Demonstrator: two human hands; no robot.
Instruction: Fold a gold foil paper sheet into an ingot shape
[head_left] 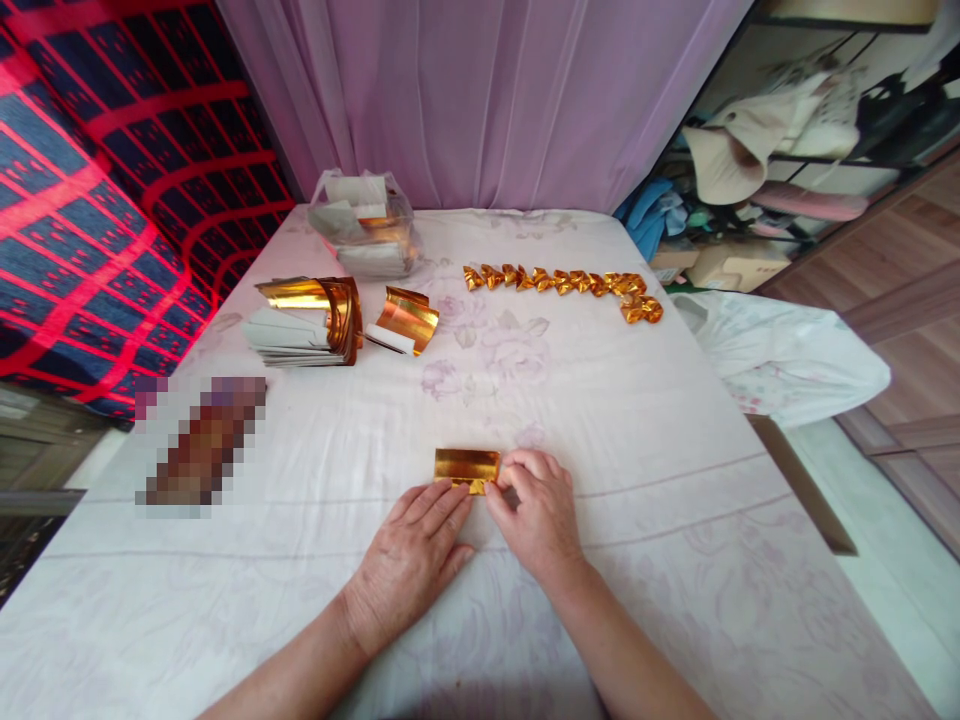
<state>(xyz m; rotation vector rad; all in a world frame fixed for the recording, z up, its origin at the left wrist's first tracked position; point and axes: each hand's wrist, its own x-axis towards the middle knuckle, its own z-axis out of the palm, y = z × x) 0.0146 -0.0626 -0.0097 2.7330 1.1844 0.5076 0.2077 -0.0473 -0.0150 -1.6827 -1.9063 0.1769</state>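
So there's a small gold foil sheet (466, 467) lying flat on the white floral tablecloth (637, 420), right at the fingertips of both hands. Right hand (536, 510) is pinching its right end w/ thumb and fingers curled closed on it. Left hand (412, 550) is flat, palm down, fingers loose and not gripping anything, tips pressing on the sheet's near edge, just left of the pinch. Hands are almost touching each other btw. Further out from the grip, away from the person: a row of folded gold pieces (562, 282) laid in a line, curling round at its right end. Up and to the left of the hands there's a curled gold sheet (407, 320), then next to it a stack of gold/white sheets (307, 325), and behind those a clear plastic bag (366, 235) w/ more of them inside. Pixelated patch left of the hands, can't tell what it is. Lilac curtain (480, 100) at the far end of the table.
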